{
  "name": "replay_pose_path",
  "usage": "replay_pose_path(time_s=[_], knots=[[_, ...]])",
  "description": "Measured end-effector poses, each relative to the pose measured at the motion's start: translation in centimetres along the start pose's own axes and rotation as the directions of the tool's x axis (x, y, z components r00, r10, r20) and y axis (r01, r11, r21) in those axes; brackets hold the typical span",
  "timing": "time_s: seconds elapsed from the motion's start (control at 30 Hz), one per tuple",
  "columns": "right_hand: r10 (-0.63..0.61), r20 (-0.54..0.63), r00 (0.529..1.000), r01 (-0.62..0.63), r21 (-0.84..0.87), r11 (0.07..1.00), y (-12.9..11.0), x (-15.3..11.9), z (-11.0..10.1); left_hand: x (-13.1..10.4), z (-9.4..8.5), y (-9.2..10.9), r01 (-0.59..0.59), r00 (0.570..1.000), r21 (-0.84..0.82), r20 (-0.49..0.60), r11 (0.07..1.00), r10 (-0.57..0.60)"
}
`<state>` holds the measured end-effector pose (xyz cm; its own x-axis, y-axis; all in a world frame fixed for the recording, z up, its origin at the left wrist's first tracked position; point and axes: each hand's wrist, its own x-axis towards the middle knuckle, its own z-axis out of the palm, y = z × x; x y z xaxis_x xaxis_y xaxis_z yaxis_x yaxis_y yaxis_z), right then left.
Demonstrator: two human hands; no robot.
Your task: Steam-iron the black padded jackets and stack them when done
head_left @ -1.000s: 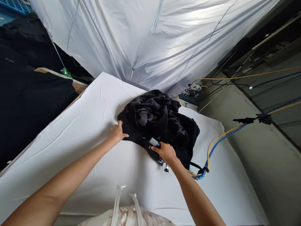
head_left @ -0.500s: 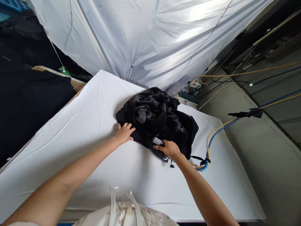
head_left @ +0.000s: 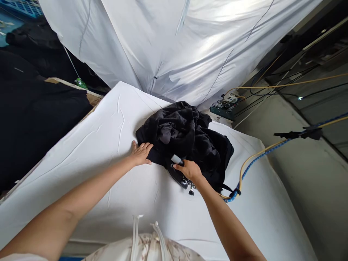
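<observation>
Dark fabric lies left of the left hand, spread at the edge of black cloth bunched ahead of both hands on a white-covered table, pale sheeting beyond. The right hand clasps an iron, hoses and grey wall to its right.

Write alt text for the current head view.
A person's right hand grips an iron at the near edge of bunched black cloth, while the left hand lies spread at its left side. Blue and yellow cords cross the white table.
</observation>
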<state>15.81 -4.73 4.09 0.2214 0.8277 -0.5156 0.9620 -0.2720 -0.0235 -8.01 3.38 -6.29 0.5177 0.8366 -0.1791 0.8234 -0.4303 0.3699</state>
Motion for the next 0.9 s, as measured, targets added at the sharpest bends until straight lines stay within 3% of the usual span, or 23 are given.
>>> replay_pose_path(time_s=[0.33, 0.43, 0.5, 0.57, 0.63, 0.67, 0.77, 0.9], knots=[[0.031, -0.013, 0.999, -0.030, 0.038, 0.999, -2.8, 0.9, -0.6, -0.2, 0.5, -0.6, -0.019, 0.998, -0.070, -0.059, 0.997, 0.015], [0.039, -0.001, 0.999, -0.039, 0.075, 0.996, -4.0, 1.5, -0.6, 0.3, 0.3, -1.6, -0.071, 0.986, -0.197, -0.164, 0.978, 0.039], [0.038, 0.009, 0.999, -0.039, 0.085, 0.996, -4.7, 1.8, -0.7, 1.1, -0.3, -2.8, -0.057, 0.945, -0.333, -0.321, 0.941, -0.056], [0.032, 0.014, 0.999, -0.033, 0.084, 0.996, -5.4, 2.1, -0.8, 2.0, -1.2, -4.1, 0.054, 0.849, -0.486, -0.438, 0.872, -0.296], [0.019, 0.005, 1.000, -0.019, 0.077, 0.997, -6.1, 2.3, -0.9, 3.1, -2.2, -5.2, 0.200, 0.763, -0.632, -0.378, 0.748, -0.524], [0.012, -0.005, 1.000, -0.012, 0.072, 0.997, -6.5, 2.5, -0.9, 3.6, -2.7, -5.6, 0.258, 0.749, -0.687, -0.301, 0.679, -0.589], [-0.004, -0.019, 1.000, 0.005, 0.056, 0.998, -7.6, 2.9, -0.8, 4.7, -3.7, -6.0, 0.323, 0.771, -0.771, -0.122, 0.549, -0.625], [-0.031, -0.025, 0.999, 0.032, 0.031, 0.999, -8.7, 3.0, -0.5, 5.3, -4.3, -6.0, 0.260, 0.760, -0.804, -0.171, 0.535, -0.627]])
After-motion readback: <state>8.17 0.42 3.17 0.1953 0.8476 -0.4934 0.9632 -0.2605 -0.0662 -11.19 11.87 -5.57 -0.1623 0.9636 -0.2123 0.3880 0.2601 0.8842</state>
